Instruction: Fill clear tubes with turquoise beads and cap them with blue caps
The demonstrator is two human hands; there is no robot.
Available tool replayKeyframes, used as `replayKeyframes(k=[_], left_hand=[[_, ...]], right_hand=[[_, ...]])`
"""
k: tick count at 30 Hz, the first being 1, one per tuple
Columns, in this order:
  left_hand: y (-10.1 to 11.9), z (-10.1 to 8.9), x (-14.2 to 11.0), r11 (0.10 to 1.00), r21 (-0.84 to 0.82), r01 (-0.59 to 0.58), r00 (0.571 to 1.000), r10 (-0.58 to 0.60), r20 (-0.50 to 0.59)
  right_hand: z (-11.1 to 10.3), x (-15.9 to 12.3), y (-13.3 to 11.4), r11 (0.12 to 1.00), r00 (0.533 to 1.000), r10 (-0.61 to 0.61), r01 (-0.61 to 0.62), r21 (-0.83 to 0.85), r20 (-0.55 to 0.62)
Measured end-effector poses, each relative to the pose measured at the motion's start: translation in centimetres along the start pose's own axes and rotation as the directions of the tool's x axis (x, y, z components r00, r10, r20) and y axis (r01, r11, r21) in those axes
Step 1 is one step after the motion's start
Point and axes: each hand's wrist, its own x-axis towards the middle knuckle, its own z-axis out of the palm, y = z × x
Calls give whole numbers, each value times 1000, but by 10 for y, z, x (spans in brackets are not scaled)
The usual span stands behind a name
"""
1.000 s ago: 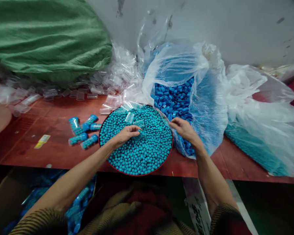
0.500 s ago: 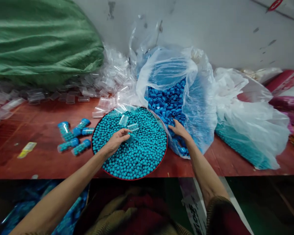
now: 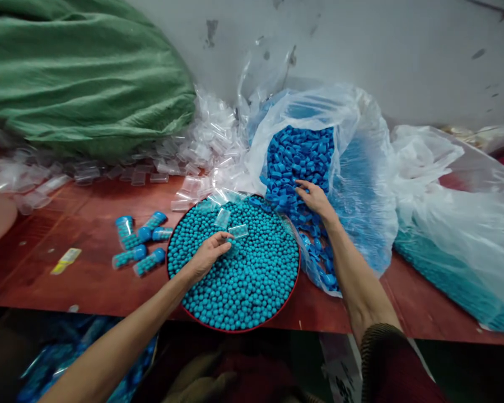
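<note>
Now deeper among blue caps (image 3: 300, 151)

The right hand (image 3: 315, 200), fingers narrowly parted, has reached farther in, hold unclear; some caps now overlap beads (image 3: 239, 285) to its left. The left hand (image 3: 205, 256), narrowly pinched, contents unclear, is beside a clear tube (image 3: 238, 230).

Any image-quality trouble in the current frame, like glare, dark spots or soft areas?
Head view: white glints on the clear tubes and plastic bag; head view: the space under the table falls into deep shadow; head view: beads near the centre look fairly crisp, while the box lettering is smeared and the outer edges look soft.
</note>
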Motion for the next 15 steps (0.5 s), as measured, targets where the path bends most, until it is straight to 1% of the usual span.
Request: replayKeyframes(k=[1,2,4,6,7,8,10,11,12,13,15], left_hand=[[-1,0,0,1000,5,0,1000,0,1],[-1,0,0,1000,9,-1,1000,1,-1],[-1,0,0,1000,15,-3,1000,3,-3],[0,0,-1,1000,19,-8,1000,8,-5],[0,0,-2,1000,23,-11,1000,11,-2],[1,1,-2,1000,27,-15,1000,15,2],[2,1,-3,999,28,-24,1000,24,11],[3,1,-3,999,24,-27,1000,27,14],[4,2,-3,999,17,-29,999,29,17],[5,2,-3,999,8,-31,999,31,17],[5,3,-4,999,-5,-37,999,37,17]], right_hand=[[2,6,1,998,999,31,-33,-61,-45],[6,10,1,992,997,50,-57,-116,-62],[14,13,1,980,997,66,-70,-186,-29],[18,6,-5,969,998,63,-61,-239,0],[19,0,-10,958,998,62,-68,-279,-30],[20,-7,-18,942,994,55,-81,-325,-89],[24,-21,-38,906,980,3,-87,-415,-199],[28,-27,-49,899,978,-39,-54,-434,-203],[34,-31,-60,898,988,-81,15,-439,-132],[42,-34,-71,895,992,-118,91,-437,-35],[61,-36,-87,869,982,-153,189,-457,114]])
